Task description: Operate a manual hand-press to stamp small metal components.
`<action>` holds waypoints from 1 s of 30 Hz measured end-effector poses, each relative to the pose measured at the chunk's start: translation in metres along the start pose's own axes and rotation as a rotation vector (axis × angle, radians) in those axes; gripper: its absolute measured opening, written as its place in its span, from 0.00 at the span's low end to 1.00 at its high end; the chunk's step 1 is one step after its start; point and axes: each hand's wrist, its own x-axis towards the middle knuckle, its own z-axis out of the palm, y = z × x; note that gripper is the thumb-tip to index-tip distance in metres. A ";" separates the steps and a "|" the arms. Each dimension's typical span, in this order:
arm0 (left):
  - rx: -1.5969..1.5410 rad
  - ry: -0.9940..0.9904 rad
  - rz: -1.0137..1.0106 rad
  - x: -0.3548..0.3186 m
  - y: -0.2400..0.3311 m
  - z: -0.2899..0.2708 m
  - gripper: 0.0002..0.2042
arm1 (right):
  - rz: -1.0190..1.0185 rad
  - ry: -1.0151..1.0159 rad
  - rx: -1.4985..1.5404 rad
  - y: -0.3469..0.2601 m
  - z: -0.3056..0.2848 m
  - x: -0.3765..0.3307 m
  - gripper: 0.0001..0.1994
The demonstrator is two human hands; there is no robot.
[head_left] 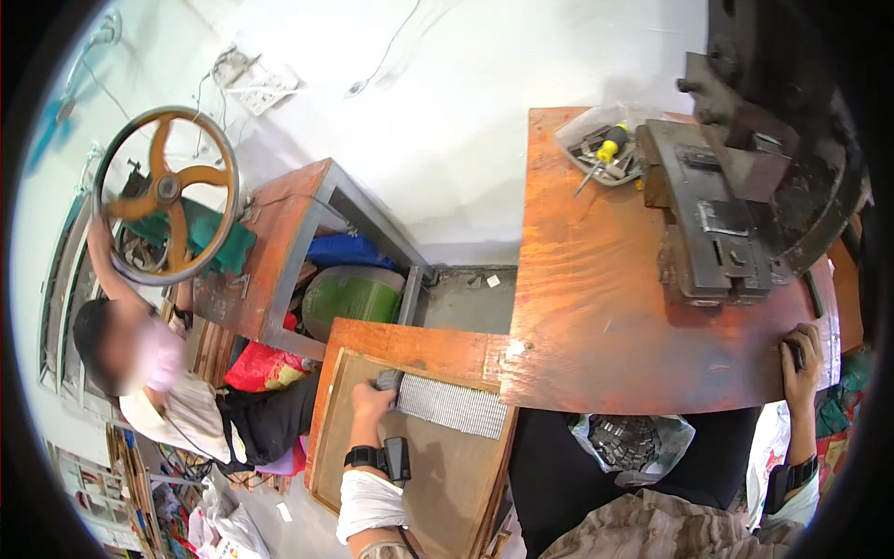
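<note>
In the head view, the rows of small metal pieces [453, 406] lie packed side by side along the far edge of the shallow wooden tray [438, 484], reaching toward its far right corner. The left hand [374, 399] is near the tray's far left corner, its fingers against a dark grey piece [387, 380] at the rows' left end; I cannot tell whether they are closed on it. The right hand [801, 365] is curled around a small dark piece [796, 354] close to the near right corner of the orange worktop [596, 307]. Below the worktop's near edge, an open plastic bag [629, 445] on the lap holds more loose metal pieces.

Each piece should be light, stiff and hard to break, perhaps slippery if oily; a full row would weigh more and could buckle or scatter if squeezed only at its middle. Singly, a pinch across opposite sides looks best; for a row, pressure at both ends.
</note>
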 end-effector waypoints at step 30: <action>-0.851 -0.427 0.819 -0.180 0.470 -0.038 0.15 | -0.119 0.099 0.075 -0.008 -0.020 0.007 0.11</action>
